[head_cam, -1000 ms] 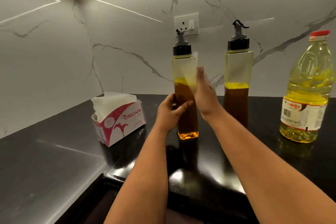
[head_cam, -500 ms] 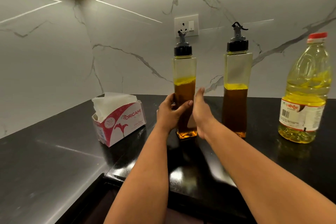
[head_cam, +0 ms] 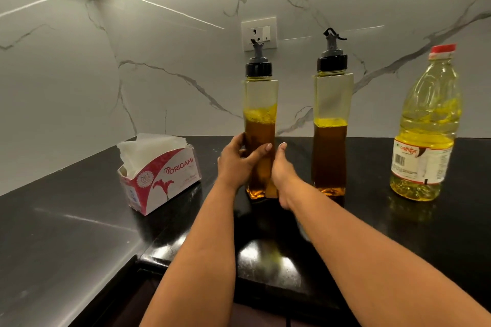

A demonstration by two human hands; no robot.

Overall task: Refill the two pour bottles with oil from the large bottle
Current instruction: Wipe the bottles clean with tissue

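1. Left hand (head_cam: 237,160) is wrapped around the lower half of the nearer pour bottle (head_cam: 260,127), thumb across the front, fingers round the back, so it's properly gripping it.
2. Right hand (head_cam: 283,171) sits flat against the right side of that same bottle near the base, fingers straight and pointing up. Touching it for sure, but whether it's actually gripping or just steadying, can't tell.
3. That bottle stands upright on the black table (head_cam: 79,220), about half full of amber oil, black pourer cap (head_cam: 258,68) still on.
4. Key bit imo: the cap is straight up the bottle's long axis from both hands, and the right hand looks freer to go up for it.
5. Second pour bottle (head_cam: 330,127) stands just to the right, also upright, capped, roughly half full.
6. Large oil bottle (head_cam: 425,135) is further right, well apart, red cap on, so it's the right hand's side.
7. Tissue box (head_cam: 159,178) sits off to the left.
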